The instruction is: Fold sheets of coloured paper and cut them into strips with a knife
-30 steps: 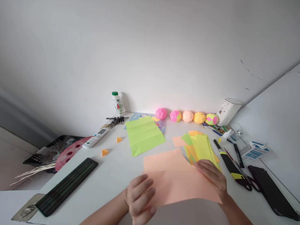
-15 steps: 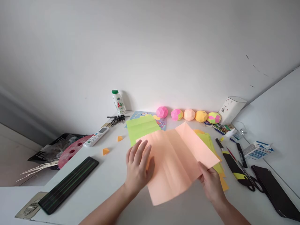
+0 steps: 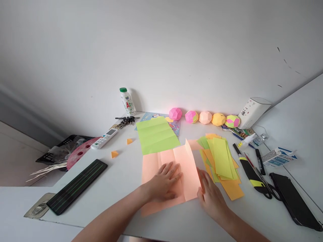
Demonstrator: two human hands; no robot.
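A creased peach paper sheet (image 3: pixel 186 174) lies on the desk in front of me, its right edge raised. My left hand (image 3: pixel 164 183) rests flat on the sheet, fingers spread. At the raised right edge, my right hand (image 3: pixel 210 191) pinches the paper between thumb and fingers. Just behind lies a creased green paper sheet (image 3: pixel 157 134), close against the peach one. To the right of my right hand is a loose pile of yellow-green and orange paper strips (image 3: pixel 222 159).
Several faceted paper balls (image 3: pixel 205 117) line the wall. A bottle (image 3: pixel 128 102), keys (image 3: pixel 127 121), remote (image 3: pixel 104 138) and dark green-striped bar (image 3: pixel 77 186) are on the left. A utility knife (image 3: pixel 251 171), scissors (image 3: pixel 270 191) and black phone (image 3: pixel 296 201) lie right.
The peach sheet has come down from the air onto the desk. My left hand now lies flat on it, and my right hand has moved slightly left, still holding the right edge.
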